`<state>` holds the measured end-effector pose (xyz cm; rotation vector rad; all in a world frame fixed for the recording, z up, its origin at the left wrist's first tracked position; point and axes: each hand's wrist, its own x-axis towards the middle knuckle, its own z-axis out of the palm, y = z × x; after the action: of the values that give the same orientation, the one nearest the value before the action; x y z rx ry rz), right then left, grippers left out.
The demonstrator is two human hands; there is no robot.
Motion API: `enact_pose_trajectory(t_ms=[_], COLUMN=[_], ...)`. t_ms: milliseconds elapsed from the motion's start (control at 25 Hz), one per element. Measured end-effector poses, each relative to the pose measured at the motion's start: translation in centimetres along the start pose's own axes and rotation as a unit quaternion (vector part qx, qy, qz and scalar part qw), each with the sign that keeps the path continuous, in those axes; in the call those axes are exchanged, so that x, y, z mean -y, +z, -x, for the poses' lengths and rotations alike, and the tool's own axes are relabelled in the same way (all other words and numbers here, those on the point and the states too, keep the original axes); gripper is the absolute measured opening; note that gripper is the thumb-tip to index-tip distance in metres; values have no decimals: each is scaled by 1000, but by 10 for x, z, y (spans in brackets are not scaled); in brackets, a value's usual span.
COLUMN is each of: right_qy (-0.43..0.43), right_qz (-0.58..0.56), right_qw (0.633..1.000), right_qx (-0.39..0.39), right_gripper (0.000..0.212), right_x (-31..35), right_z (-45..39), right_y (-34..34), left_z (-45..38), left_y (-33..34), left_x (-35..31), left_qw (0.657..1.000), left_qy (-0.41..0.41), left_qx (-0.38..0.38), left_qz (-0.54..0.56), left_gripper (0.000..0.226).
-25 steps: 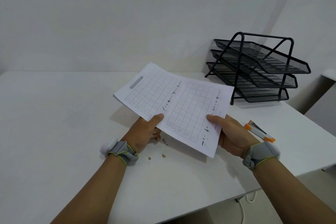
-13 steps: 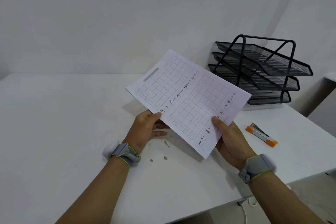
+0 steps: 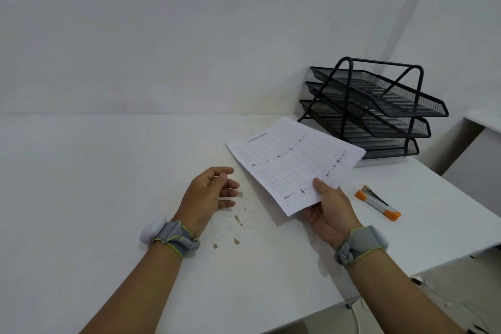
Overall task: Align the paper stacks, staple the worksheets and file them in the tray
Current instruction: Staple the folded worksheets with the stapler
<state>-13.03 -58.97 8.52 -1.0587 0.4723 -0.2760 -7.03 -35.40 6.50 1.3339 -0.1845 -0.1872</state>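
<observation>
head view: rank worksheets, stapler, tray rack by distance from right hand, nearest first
1. Worksheets: held in the right hand, thumb on the near edge.
2. Stapler: on the table, just right of that hand.
3. Tray rack: back right, beyond the worksheets.

Tabletop [image 3: 81, 184]: plain white, marked by a scatter of small brown stains [image 3: 237, 225] toward its near edge. Worksheets [image 3: 295, 163]: white paper printed with pale grey square grids, a grey bar and small black characters. Tray [image 3: 379, 106]: black wire mesh on a black frame, three tiers. Stapler [image 3: 378, 203]: silver-grey body with orange ends. Wristbands [image 3: 176, 237]: grey fabric with yellow-green edging; the left one carries a white disc.
</observation>
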Motion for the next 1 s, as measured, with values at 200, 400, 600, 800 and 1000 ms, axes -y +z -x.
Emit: enact_pose_trajectory(t_ms=[200,400,600,800,1000], right_qy=[18,25,58,62,80], right_qz=[-75,-94,-56,-19,4], right_qw=[996,993,995,996,995], right_qx=[-34,-68,-65,-62,-63], right_gripper=[17,17,15,21,17], right_x=[-6,-5,7,17,25], right_z=[-4,-7,-7,0,9], right_y=[9,11,10,2,-9], left_z=[0,0,0,0,0], left_y=[-2,-2,-1,0,2], left_x=[1,1,0,0,0], left_qw=[1000,1000,1000,1000,999], left_qy=[1,0,-2,-4,3], left_qx=[0,1,-2,-2,-4], left_qz=[-11,-16,-23,-25,-46], left_gripper=[25,26,26,26,27])
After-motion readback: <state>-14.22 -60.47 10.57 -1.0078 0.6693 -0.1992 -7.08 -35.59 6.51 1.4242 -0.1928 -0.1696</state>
